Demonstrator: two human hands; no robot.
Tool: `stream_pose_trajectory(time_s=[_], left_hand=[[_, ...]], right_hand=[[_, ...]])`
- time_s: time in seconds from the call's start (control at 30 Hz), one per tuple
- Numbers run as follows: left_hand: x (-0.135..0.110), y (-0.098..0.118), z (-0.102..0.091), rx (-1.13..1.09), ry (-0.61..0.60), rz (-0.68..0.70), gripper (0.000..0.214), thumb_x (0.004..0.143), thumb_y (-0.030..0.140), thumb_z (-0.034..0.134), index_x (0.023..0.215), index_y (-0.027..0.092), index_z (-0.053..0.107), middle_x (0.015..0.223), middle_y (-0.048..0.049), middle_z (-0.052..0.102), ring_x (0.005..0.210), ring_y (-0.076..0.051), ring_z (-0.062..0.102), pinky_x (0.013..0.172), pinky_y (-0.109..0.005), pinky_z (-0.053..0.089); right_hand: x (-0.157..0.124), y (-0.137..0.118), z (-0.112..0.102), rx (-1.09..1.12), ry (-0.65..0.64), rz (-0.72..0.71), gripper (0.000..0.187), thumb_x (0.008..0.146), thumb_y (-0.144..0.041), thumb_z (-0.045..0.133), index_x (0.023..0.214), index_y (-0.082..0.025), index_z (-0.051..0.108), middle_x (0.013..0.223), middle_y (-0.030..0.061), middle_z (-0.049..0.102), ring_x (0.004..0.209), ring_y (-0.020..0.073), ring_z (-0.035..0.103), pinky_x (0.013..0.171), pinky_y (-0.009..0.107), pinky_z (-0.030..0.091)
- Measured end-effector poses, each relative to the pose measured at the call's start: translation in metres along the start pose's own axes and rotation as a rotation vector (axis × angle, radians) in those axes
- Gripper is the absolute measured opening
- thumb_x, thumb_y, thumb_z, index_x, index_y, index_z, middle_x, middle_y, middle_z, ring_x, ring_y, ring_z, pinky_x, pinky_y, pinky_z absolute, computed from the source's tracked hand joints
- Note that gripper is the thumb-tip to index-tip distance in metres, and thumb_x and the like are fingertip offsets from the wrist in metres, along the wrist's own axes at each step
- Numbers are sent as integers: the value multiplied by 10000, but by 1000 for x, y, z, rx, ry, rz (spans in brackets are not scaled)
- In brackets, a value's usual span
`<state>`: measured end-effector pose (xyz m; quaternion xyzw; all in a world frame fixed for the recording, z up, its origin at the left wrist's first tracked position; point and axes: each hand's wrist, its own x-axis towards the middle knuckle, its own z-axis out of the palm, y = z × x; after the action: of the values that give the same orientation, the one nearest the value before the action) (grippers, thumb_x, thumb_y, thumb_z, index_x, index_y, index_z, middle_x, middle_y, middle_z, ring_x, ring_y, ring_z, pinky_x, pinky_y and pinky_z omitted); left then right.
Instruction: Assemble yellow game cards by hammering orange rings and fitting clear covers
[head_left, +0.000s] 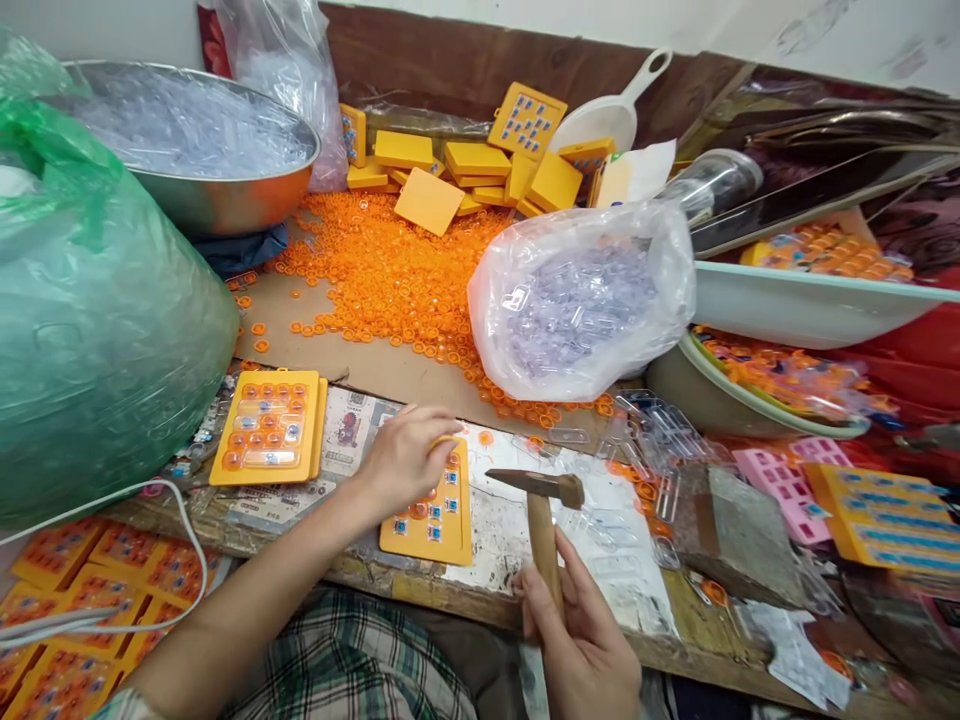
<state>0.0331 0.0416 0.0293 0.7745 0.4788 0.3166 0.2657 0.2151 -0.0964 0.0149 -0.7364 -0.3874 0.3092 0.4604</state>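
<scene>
My right hand (581, 635) is wrapped round the wooden handle of a hammer (546, 530). Its dark metal head, pointed at one end, is raised over the worn bench top. Above a flat yellow plastic board (427, 540) is my left hand (405, 455), its fingers bent together; whatever they hold, if anything, is hidden. Small blue-and-white printed squares sit in the board's recesses, and an orange ring lies near the palm. To the left, a stack of yellow boards (266, 425) has a top one fitted with orange rings and clear plastic pieces.
Orange rings (397, 270) are heaped at the back, below piled yellow boards (480, 165). A bag of clear pieces (581, 310) stands right of them. A steel bowl (225, 185) and a green bag (105, 320) are left. A grey block (750, 540) sits right.
</scene>
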Motion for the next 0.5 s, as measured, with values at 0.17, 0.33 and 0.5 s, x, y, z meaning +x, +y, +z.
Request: stream_pose_trajectory(time_s=[0.17, 0.33, 0.5], left_hand=[[79, -1, 42, 62, -108, 25, 226, 818, 78, 515, 813, 168, 722, 955, -80, 708, 941, -227, 621, 873, -355, 506], [96, 0, 50, 82, -164, -17, 239, 778, 24, 494, 828, 117, 709, 881, -120, 699, 899, -267, 625, 817, -388, 510], [23, 8, 15, 29, -172, 15, 312, 813, 87, 526, 1110, 156, 594, 962, -72, 674, 931, -212, 609, 837, -326, 503]], right_hand=[[7, -5, 7, 263, -12, 131, 689, 752, -405, 725, 1361, -190, 484, 662, -43, 610, 460, 59, 414, 457, 203, 391], [5, -1, 6, 248, 5, 115, 670, 749, -421, 723, 1341, -187, 512, 618, -50, 600, 447, 63, 415, 463, 211, 402], [6, 7, -3, 19, -28, 17, 520, 781, -417, 683, 1253, -213, 608, 927, 31, 722, 667, 147, 643, 583, 248, 539]])
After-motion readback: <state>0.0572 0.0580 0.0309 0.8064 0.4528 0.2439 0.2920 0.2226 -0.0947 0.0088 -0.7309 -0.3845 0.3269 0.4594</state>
